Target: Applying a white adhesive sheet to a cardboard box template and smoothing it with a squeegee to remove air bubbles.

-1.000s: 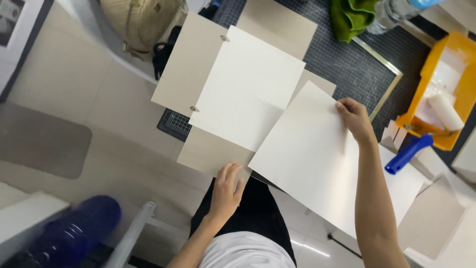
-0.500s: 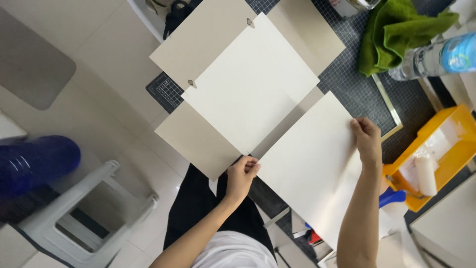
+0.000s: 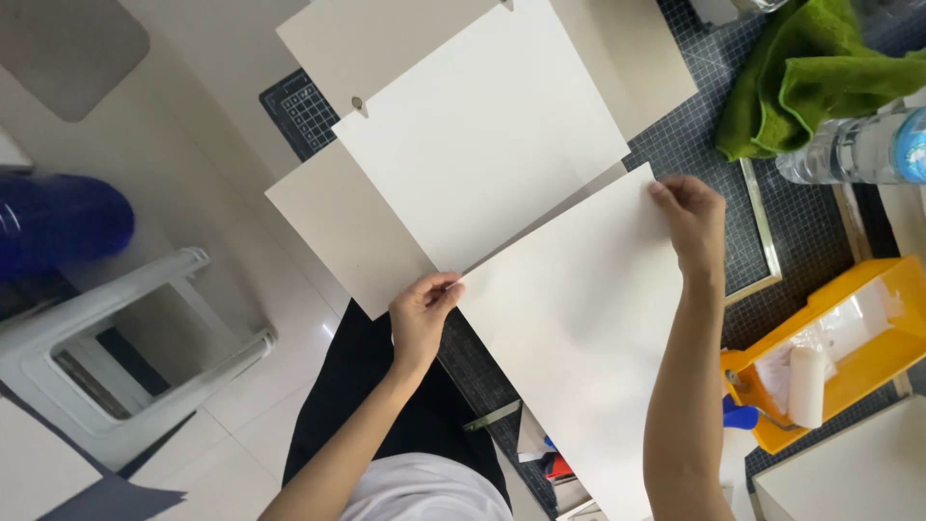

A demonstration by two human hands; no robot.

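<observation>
While the left hand (image 3: 422, 316) pinches one corner and the right hand (image 3: 691, 214) grips the far corner, a white sheet (image 3: 579, 318) lies over the bench (image 3: 694, 145), overlapping other boards (image 3: 482, 145).

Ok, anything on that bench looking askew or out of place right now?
The boards are fanned crookedly: the top white sheet lies skewed across the beige boards beneath, edges unaligned. The white sheet gripped by the left hand and right hand overhangs the table edge. Nothing looks spilled or damaged.

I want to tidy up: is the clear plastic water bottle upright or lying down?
Lying down: the clear plastic water bottle rests on its side beside the green cloth.
</observation>
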